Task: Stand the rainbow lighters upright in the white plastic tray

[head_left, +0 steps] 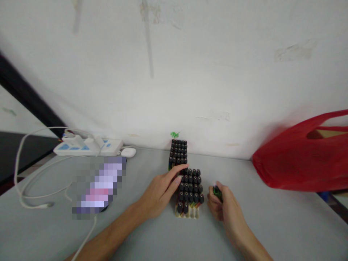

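Observation:
Rows of small black-capped, pen-like sticks (pixel 191 187) stand upright in a cream tray (pixel 187 216) in the middle of the table. Several round slots show bare at the tray's near right. My left hand (pixel 160 188) lies along the left side of these rows, its index finger and thumb stretched out onto the caps; its other fingers are partly hidden. To the right of the tray, my right hand (pixel 223 203) is closed around a short green-and-black stick (pixel 217 192), held tilted and mostly covered by the fingers. Behind stands a second block of similar black-capped sticks (pixel 178 150).
A phone with a blurred screen (pixel 102 185) lies at left, its white cable running toward me. A white power strip (pixel 88 146) and a small white case (pixel 128 152) sit near the wall. At right is a red bag (pixel 293 161).

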The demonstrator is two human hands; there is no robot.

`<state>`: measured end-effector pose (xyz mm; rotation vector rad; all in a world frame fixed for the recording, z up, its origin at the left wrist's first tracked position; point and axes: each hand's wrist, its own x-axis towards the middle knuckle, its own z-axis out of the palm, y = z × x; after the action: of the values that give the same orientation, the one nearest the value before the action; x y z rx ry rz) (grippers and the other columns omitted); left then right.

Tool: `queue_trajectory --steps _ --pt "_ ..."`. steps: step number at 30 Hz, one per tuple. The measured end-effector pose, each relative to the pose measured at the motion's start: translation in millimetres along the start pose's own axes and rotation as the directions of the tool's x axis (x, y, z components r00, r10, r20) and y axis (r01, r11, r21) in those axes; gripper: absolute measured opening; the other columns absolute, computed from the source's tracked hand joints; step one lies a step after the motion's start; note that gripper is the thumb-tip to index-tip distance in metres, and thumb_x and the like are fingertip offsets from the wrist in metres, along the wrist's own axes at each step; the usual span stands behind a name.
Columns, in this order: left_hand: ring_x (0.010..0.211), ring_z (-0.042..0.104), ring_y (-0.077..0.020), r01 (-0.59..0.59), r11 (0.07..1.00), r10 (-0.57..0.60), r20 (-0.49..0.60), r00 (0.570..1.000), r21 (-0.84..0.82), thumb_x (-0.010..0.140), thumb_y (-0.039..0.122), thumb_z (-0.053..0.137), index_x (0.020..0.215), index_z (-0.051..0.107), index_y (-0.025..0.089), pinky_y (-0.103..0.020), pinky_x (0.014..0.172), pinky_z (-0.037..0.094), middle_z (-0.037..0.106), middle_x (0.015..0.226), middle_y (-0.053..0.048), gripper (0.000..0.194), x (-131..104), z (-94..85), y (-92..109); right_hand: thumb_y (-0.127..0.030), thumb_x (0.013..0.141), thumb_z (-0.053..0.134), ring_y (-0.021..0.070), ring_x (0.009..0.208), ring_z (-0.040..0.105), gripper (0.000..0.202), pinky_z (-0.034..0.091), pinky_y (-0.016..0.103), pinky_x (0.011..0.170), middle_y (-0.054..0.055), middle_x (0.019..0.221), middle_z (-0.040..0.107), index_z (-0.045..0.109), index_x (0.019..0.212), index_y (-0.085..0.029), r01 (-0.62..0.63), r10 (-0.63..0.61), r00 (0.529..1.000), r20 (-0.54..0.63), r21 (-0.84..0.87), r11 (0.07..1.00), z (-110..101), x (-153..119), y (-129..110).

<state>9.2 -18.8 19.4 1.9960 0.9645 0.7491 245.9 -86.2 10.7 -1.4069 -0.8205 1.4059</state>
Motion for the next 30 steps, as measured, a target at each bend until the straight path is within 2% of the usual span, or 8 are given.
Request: queue_trajectory --steps 4,7,11,15,19,23,26,30 --pt "0.117 0.077 -0.0267 0.006 1.0 -0.006 0.005 1.0 -0.006 0.122 0.051 0.035 0.164 0.053 0.035 -0.04 0.109 0.054 0.08 0.139 -0.003 0.049 0.2 0.5 0.3 -0.091 0.09 0.061 0.0115 0.054 0.016 0.07 0.013 0.029 0.05 -0.01 0.061 0.023 0.046 0.069 -0.026 0.027 -0.028 0.999 0.018 0.024 0.999 1.6 0.2 -7.7" --pt "0.123 0.076 -0.0271 -0.002 1.0 0.002 0.004 1.0 -0.013 0.122 0.051 0.035 0.164 0.053 0.034 -0.04 0.112 0.053 0.078 0.145 -0.004 0.049 0.2 0.7 0.0 -0.086 0.098 0.062 0.0138 0.056 0.026 0.062 0.02 0.029 0.051 -0.007 0.066 0.036 0.057 0.084 -0.025 0.162 -0.163 0.985 -0.048 -0.023 0.986 4.6 -6.7 -13.8" --pt "0.115 0.078 -0.0259 0.008 1.0 -0.008 0.003 1.0 -0.014 0.122 0.051 0.036 0.164 0.054 0.035 -0.038 0.108 0.055 0.081 0.138 -0.002 0.049 -0.1 0.6 -0.3 -0.069 0.112 0.053 0.0187 0.067 0.047 0.049 0.04 0.032 0.063 -0.001 0.075 0.054 0.063 0.092 -0.026 0.384 -0.395 0.918 -0.033 -0.18 0.906 4.2 -16.0 -19.9" --pt "0.113 0.079 -0.0253 0.009 1.0 -0.009 0.003 1.0 -0.019 0.122 0.05 0.037 0.164 0.053 0.037 -0.038 0.107 0.056 0.081 0.136 -0.001 0.048 -0.3 0.6 -0.2 -0.059 0.109 0.068 0.0216 0.086 0.057 0.033 0.047 0.033 0.076 0.005 0.098 0.064 0.074 0.101 -0.027 0.532 -0.542 0.84 0.033 -0.247 0.81 -5.5 -20.0 -24.9" --pt "0.111 0.079 -0.0249 0.009 1.0 -0.009 0.006 1.0 -0.025 0.122 0.051 0.036 0.164 0.053 0.037 -0.037 0.105 0.056 0.081 0.135 -0.001 0.047 -0.3 0.6 -0.7 -0.049 0.098 0.085 0.0213 0.077 0.06 0.022 0.049 0.034 0.072 0.003 0.082 0.064 0.083 0.097 -0.027 0.565 -0.523 0.825 0.213 -0.283 0.775 -15.5 -25.1 -35.3" --pt "0.107 0.079 -0.025 0.018 0.999 -0.017 0.015 1.0 -0.031 0.122 0.052 0.035 0.164 0.052 0.035 -0.037 0.104 0.056 0.083 0.129 -0.002 0.049 -0.5 0.0 -0.5 -0.041 0.092 0.092 0.0193 0.065 0.065 0.015 0.049 0.031 0.059 0.003 0.074 0.074 0.092 0.101 -0.029 0.597 -0.446 0.791 0.419 -0.371 0.711 -17.5 -32.4 -44.1" --pt "0.107 0.079 -0.0253 0.018 0.999 -0.017 0.019 1.0 -0.042 0.122 0.052 0.035 0.165 0.052 0.034 -0.037 0.103 0.056 0.083 0.127 -0.002 0.05 -0.5 -0.2 0.3 -0.036 0.092 0.09 0.0174 0.059 0.068 0.015 0.048 0.027 0.051 0.003 0.077 0.08 0.093 0.106 -0.031 0.588 -0.392 0.793 0.466 -0.418 0.692 -14.7 -34.6 -43.1" --pt "0.109 0.078 -0.0246 0.013 0.999 -0.012 0.01 1.0 -0.05 0.122 0.051 0.036 0.164 0.053 0.035 -0.036 0.103 0.056 0.082 0.129 -0.002 0.048 -0.3 0.2 0.3 -0.031 0.094 0.086 0.0163 0.058 0.069 0.023 0.054 0.026 0.053 0.002 0.081 0.083 0.092 0.117 -0.033 0.618 -0.407 0.776 0.481 -0.455 0.641 -11.9 -32.2 -34.5"
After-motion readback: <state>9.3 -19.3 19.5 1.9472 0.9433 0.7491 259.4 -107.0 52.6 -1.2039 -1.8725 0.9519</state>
